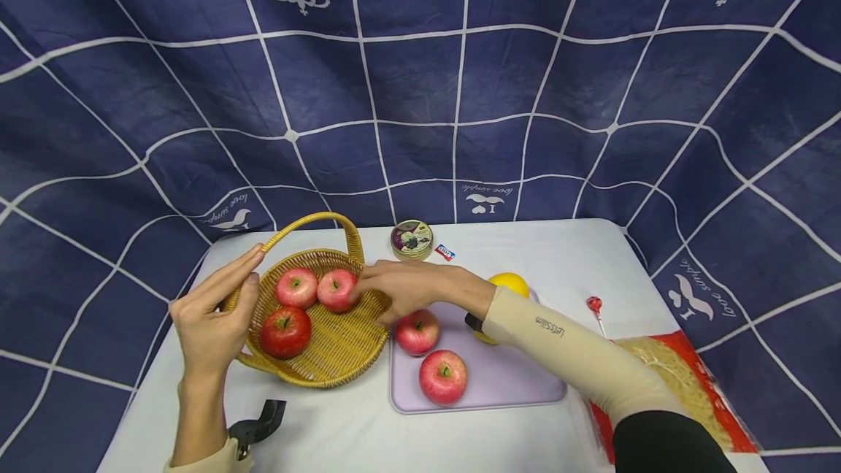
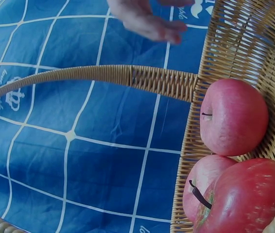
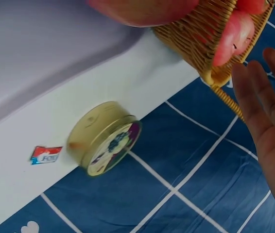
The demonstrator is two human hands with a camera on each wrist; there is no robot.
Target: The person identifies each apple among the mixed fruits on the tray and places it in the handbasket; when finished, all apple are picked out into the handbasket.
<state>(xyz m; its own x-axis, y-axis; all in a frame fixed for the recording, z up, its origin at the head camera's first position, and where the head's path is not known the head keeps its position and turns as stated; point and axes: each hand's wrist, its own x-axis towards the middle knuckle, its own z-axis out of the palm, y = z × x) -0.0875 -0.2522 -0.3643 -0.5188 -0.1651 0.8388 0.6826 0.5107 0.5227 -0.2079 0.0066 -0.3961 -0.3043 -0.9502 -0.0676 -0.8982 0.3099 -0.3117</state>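
My left hand (image 1: pixel 213 316) grips the arched handle (image 1: pixel 309 219) of a wicker basket (image 1: pixel 338 356), its thumb and fingers about the handle's left side. Three red apples lie in the basket: a pink-red apple (image 1: pixel 296 287), another pink-red apple (image 1: pixel 338 290) by the right side, and a darker apple (image 1: pixel 285 332) in front. Over the basket's right rim hangs my right hand (image 1: pixel 404 287), fingers spread and nothing held, as the right wrist view shows. Beneath its wrist, a lilac tray (image 1: pixel 512 389) carries a red apple (image 1: pixel 417 332) and a second red apple (image 1: pixel 443 377).
Yellow fruit (image 1: pixel 509 283) sits on the tray, partly behind my right forearm. A round tin (image 1: pixel 412 239) and a small wrapped packet (image 1: pixel 444 252) lie at the back. To the right are a lollipop (image 1: pixel 594 304) and a red-edged bag of pasta (image 1: pixel 683 378).
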